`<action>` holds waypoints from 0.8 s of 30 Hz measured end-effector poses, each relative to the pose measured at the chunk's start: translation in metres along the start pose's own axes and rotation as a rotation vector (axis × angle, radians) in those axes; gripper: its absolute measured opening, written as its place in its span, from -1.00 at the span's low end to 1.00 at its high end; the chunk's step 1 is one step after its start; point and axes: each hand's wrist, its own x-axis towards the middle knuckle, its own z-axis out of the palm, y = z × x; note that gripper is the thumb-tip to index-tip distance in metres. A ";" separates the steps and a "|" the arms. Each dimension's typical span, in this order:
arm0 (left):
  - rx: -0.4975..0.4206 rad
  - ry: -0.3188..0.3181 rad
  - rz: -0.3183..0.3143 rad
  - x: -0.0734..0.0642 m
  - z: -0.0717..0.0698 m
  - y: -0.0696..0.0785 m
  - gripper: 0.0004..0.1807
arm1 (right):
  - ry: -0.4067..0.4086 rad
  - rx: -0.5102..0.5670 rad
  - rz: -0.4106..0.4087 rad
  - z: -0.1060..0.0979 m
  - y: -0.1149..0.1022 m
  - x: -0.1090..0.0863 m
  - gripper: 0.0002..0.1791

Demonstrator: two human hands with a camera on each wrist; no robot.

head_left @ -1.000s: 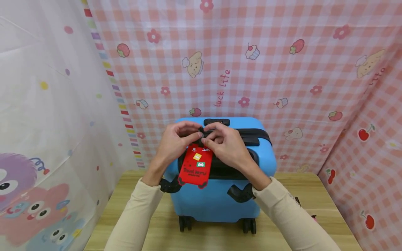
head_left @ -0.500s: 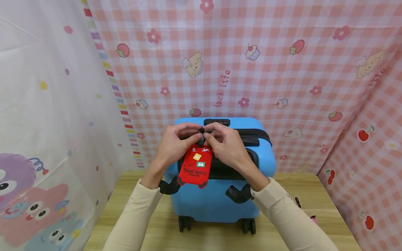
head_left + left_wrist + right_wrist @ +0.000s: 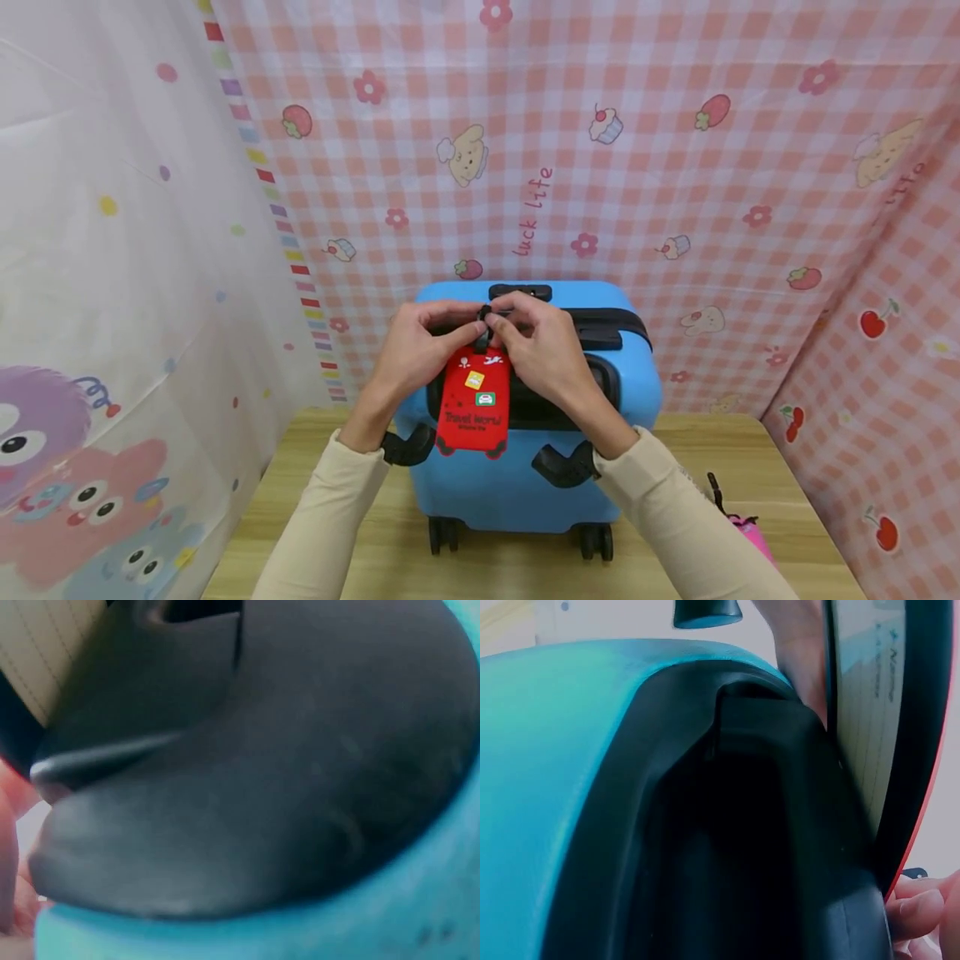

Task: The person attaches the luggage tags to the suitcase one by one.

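A red luggage tag (image 3: 472, 408) printed "Travel World" hangs by its black strap (image 3: 483, 337) in front of the blue suitcase (image 3: 517, 492). My left hand (image 3: 411, 350) pinches the strap from the left with thumb and fingers. From the right, my right hand (image 3: 551, 350) pinches the same strap close to the left fingertips. The suitcase's black handle (image 3: 225, 795) fills most of the left wrist view. In the right wrist view, the tag's back shows a white lined card (image 3: 866, 705) in a black frame. How the strap is fastened is hidden by the fingers.
The suitcase stands upright on a wooden table (image 3: 315, 475). A pink item with a black strap (image 3: 752, 533) lies right of it, partly behind my right forearm. Pink checked cloth (image 3: 637, 192) hangs behind, and white printed cloth (image 3: 150, 275) hangs at the left.
The tag has swung slightly right and hangs straighter. Both hands stay at the strap, with small finger shifts. My right forearm has moved a little left, showing more of the pink item.
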 end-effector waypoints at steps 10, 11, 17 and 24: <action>0.025 0.008 -0.015 -0.001 0.001 -0.001 -0.67 | 0.018 0.011 0.030 0.001 -0.002 0.000 -0.77; 0.023 0.007 -0.014 -0.001 0.001 -0.001 -0.67 | 0.021 0.012 0.030 0.001 -0.002 0.000 -0.77; 0.027 0.016 0.001 -0.001 0.001 -0.001 -0.70 | 0.029 0.011 0.025 0.001 -0.001 -0.001 -0.76; 0.048 0.027 0.023 -0.001 0.002 -0.002 -0.73 | 0.037 0.002 -0.004 0.001 0.000 -0.002 -0.77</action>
